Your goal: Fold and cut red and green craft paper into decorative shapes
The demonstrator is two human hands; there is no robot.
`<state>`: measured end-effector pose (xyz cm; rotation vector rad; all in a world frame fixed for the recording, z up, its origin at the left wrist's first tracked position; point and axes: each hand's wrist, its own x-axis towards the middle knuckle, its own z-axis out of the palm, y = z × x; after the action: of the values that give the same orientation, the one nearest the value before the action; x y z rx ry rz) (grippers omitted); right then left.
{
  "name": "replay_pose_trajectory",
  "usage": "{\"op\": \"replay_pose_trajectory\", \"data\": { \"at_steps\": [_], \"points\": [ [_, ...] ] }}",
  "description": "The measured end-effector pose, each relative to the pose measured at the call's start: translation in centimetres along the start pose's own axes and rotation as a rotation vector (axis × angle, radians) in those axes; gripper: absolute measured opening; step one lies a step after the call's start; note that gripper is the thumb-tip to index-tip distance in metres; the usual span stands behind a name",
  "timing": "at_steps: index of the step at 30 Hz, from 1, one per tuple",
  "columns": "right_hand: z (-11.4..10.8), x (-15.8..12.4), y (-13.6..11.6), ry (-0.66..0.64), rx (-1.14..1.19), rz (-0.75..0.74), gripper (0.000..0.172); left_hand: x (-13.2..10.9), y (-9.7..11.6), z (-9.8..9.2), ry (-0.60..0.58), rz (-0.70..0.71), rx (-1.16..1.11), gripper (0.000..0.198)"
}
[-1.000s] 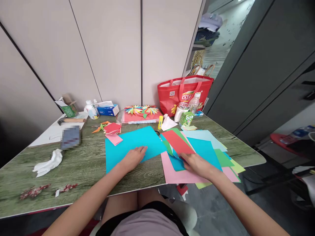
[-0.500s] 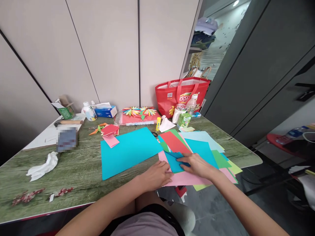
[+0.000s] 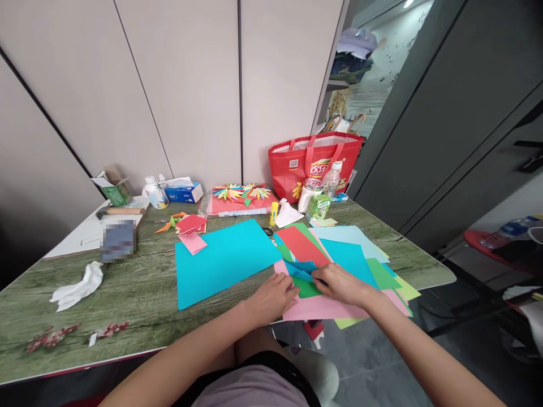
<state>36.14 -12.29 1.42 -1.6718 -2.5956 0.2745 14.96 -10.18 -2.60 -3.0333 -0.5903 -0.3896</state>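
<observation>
My left hand rests on the near left corner of a spread stack of coloured paper, its fingers curled on the pink bottom sheet. My right hand pinches and lifts the corner of a blue sheet; a green sheet shows under it. A red sheet lies on top of the stack further back. One large turquoise sheet lies flat to the left of both hands.
On the green wood-grain table stand a red shopping bag, bottles, a glue stick, folded paper flowers, small red and pink squares, a tissue box and a crumpled tissue.
My left hand has left the turquoise sheet and come right to the paper stack. My right hand has lifted the blue sheet's corner, which uncovered the green sheet.
</observation>
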Motion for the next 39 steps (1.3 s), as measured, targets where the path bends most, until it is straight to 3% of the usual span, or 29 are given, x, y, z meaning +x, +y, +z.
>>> {"op": "replay_pose_trajectory", "data": {
  "at_steps": [3,8,16,21,25,28,34,39],
  "points": [
    [-0.1,0.2,0.3,0.026,-0.055,0.003,0.028,0.5,0.0,0.1,0.016,0.02,0.052,0.022],
    [-0.2,0.5,0.8,0.073,-0.049,0.047,0.025,1.2,0.5,0.0,-0.003,0.185,0.072,0.023],
    [0.2,1.0,1.6,0.062,-0.026,0.051,0.023,2.5,0.7,2.1,0.137,-0.177,-0.312,0.017],
    [0.1,1.0,1.7,0.079,0.003,0.068,0.026,3.3,0.9,2.2,0.284,-0.449,-0.555,0.011],
    [-0.1,1.2,2.1,0.074,0.056,0.05,0.032,4.2,0.7,2.3,0.348,-0.589,-0.784,0.01],
    [-0.2,1.2,2.3,0.057,0.071,0.029,0.03,4.5,0.5,2.6,0.364,-0.636,-0.947,0.01],
    [0.0,1.0,2.6,0.054,0.067,0.034,0.02,4.1,1.0,2.4,0.325,-0.549,-1.137,0.025],
    [-0.1,0.9,2.3,0.042,0.071,0.024,0.024,4.3,1.5,2.3,0.33,-0.608,-1.234,0.01]
  ]
}}
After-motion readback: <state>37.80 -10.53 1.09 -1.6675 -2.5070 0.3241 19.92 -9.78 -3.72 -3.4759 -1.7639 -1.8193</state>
